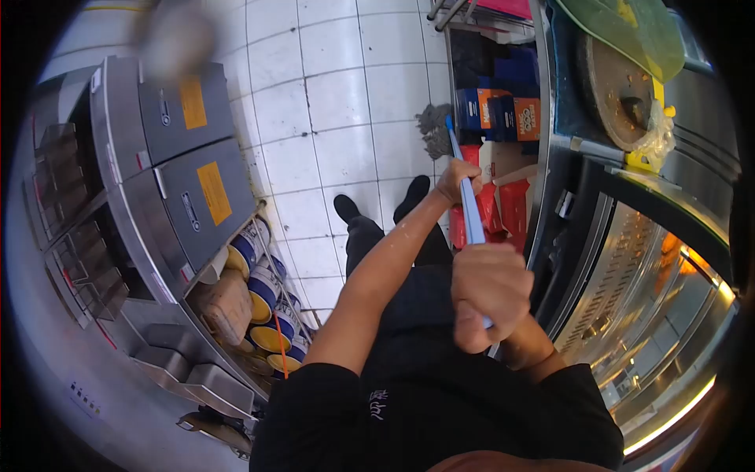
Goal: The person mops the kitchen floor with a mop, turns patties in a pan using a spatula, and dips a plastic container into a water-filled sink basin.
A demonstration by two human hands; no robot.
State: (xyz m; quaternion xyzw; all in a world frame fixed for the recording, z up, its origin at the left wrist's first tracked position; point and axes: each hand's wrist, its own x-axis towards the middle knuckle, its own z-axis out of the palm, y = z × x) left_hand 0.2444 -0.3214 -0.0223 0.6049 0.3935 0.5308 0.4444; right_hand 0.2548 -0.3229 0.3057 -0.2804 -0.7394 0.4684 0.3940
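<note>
Gripping a blue mop handle (472, 212), left hand (458, 179) forward, right hand (489, 293) nearer.

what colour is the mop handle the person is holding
The mop handle is light blue, gripped by the left hand and the right hand; the head view shows it.

Two hands, the left hand (458, 179) and the right hand (489, 293), grip one blue mop handle (469, 206), with one grey mop head (433, 130) on the floor beyond them. To their left sit two grey cabinet doors (185, 161), each with one orange label, above about five blue-and-yellow tins (267, 303). Two black shoes (377, 203) stand below the hands.
</note>
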